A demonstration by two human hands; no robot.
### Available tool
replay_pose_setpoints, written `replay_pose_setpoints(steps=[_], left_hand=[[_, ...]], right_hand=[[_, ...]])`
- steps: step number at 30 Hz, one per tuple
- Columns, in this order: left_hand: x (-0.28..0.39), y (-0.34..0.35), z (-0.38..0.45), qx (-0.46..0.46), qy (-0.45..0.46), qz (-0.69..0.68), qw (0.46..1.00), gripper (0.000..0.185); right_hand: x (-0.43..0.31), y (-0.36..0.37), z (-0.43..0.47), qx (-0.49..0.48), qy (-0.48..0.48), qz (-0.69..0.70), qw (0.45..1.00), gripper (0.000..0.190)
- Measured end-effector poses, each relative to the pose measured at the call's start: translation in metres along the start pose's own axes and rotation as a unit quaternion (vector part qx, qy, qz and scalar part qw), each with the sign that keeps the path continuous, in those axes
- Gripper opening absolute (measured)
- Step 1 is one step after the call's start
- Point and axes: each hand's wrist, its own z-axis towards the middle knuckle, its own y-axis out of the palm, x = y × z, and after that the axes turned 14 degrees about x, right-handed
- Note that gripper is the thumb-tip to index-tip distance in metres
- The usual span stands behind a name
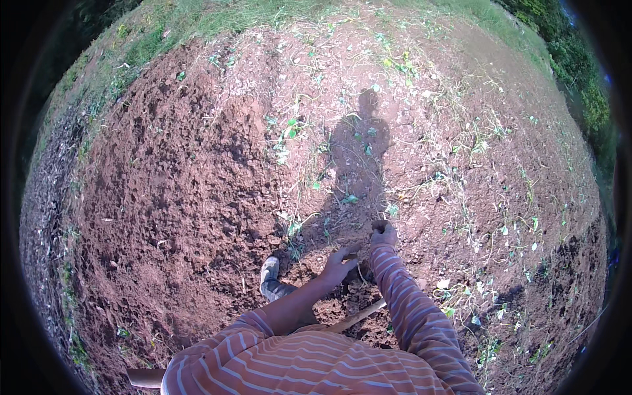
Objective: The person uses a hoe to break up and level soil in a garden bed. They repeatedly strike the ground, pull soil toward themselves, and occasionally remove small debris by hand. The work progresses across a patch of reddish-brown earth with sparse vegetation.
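My left hand (338, 266) is over the soil just ahead of my body, its fingers spread; a small yellowish-brown thing shows by the fingers, and whether it is gripped is unclear. Farther forward and to the right, my right hand (383, 234) has curled fingers around or against a dark brown lump, perhaps soil or a root. Thin pale stems hang between the hands. A wooden handle (357, 317) slants over the dug soil below them, partly hidden by my striped shirt and right sleeve.
Loose, clumpy reddish soil (177, 197) spreads to the left. Straggling green vines (295, 227) lie ahead and to the right. My boot (269, 271) stands left of my left hand. A brown flat-ended object (145, 377) juts out at the lower left. Grass (237, 15) borders the far edge.
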Motion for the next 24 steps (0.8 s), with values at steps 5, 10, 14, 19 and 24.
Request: replay_pose_setpoints(steps=[5, 10, 14, 19, 24], left_hand=[[0.007, 0.005, -0.003, -0.058, -0.075, -0.182, 0.979, 0.04], [0.028, 0.004, -0.007, -0.131, -0.021, 0.032, 0.991, 0.02], [0.057, 0.023, -0.02, -0.142, 0.137, 0.001, 0.98, 0.016], [0.067, 0.033, -0.052, -0.23, 0.364, 0.099, 0.897, 0.021], [0.054, 0.032, -0.066, -0.299, 0.214, 0.011, 0.93, 0.026]], right_hand=[[-0.005, 0.013, 0.005, -0.031, -0.066, -0.077, 0.994, 0.015], [-0.006, 0.002, 0.011, -0.081, -0.112, -0.236, 0.962, 0.02], [0.018, 0.003, -0.011, -0.173, -0.187, -0.381, 0.889, 0.025], [0.033, 0.013, 0.015, -0.116, 0.178, -0.035, 0.977, 0.016], [-0.017, -0.017, 0.114, 0.025, 0.483, 0.465, 0.742, 0.007]])
